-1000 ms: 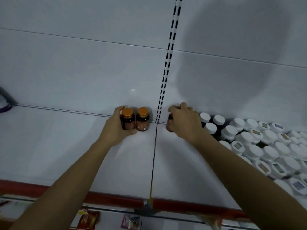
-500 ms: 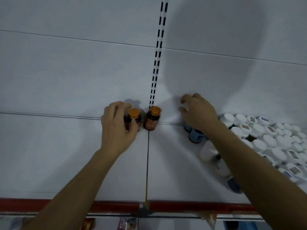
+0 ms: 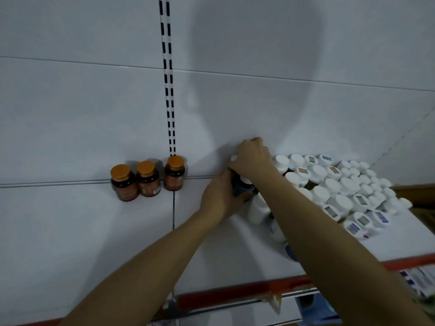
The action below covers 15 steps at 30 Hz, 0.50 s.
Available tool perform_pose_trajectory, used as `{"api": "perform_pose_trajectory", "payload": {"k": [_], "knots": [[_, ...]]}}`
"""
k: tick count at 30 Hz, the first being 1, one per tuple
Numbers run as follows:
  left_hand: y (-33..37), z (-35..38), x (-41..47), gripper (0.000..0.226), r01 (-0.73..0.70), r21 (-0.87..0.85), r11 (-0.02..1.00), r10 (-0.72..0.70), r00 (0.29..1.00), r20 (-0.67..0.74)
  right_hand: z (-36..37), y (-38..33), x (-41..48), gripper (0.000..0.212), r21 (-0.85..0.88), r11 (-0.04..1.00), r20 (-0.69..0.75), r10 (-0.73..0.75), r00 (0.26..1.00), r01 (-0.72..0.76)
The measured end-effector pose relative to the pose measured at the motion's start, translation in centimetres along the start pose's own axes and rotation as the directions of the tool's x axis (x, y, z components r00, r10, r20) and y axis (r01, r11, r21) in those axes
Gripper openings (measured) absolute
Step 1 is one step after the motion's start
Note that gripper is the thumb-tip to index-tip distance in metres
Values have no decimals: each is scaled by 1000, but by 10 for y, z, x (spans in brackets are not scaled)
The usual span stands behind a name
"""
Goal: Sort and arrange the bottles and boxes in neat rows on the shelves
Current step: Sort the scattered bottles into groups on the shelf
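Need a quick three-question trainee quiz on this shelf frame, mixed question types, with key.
1. How many orange-capped bottles stand at the back of the shelf?
2. True or false: the left hand holds an orange-capped bottle.
3. The white-capped bottles sit on which side of the orange-capped ones: A left, B right?
Key: 1 three; 2 false, it grips a blue-labelled bottle; 3 B.

You're in a shop: white shelf point(image 3: 70, 231) with red edge strip point(image 3: 223, 293), slotted upright point(image 3: 168, 78) on the back panel point(image 3: 70, 114), 3 amber bottles point(image 3: 147, 182), massed white-capped bottles point(image 3: 341, 184), more packs point(image 3: 421, 278) stocked below.
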<state>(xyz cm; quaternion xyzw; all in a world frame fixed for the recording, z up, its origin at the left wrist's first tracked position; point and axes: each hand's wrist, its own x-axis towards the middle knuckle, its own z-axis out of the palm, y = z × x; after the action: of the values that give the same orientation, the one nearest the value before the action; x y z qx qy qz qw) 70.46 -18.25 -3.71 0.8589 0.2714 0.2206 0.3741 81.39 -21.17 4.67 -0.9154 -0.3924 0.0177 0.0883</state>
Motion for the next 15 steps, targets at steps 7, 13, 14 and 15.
{"api": "perform_pose_trajectory", "payload": {"k": [7,13,14,15], "knots": [[-56,-94,-70,34,-111,167,980,130,986,-103,-1,-11,-16,62,167,977,62,-148,987,136],[-95,-143,-117,32,61,253,966,2,970,-243,-3,-76,-51,61,258,887,167,-432,886,384],[-99,-145,-118,32,93,237,967,-27,964,-265,-1,-86,-53,61,262,883,146,-435,888,389],[-102,-146,-118,33,120,206,971,-58,957,-285,3,-96,-55,61,242,889,113,-425,898,390]]}}
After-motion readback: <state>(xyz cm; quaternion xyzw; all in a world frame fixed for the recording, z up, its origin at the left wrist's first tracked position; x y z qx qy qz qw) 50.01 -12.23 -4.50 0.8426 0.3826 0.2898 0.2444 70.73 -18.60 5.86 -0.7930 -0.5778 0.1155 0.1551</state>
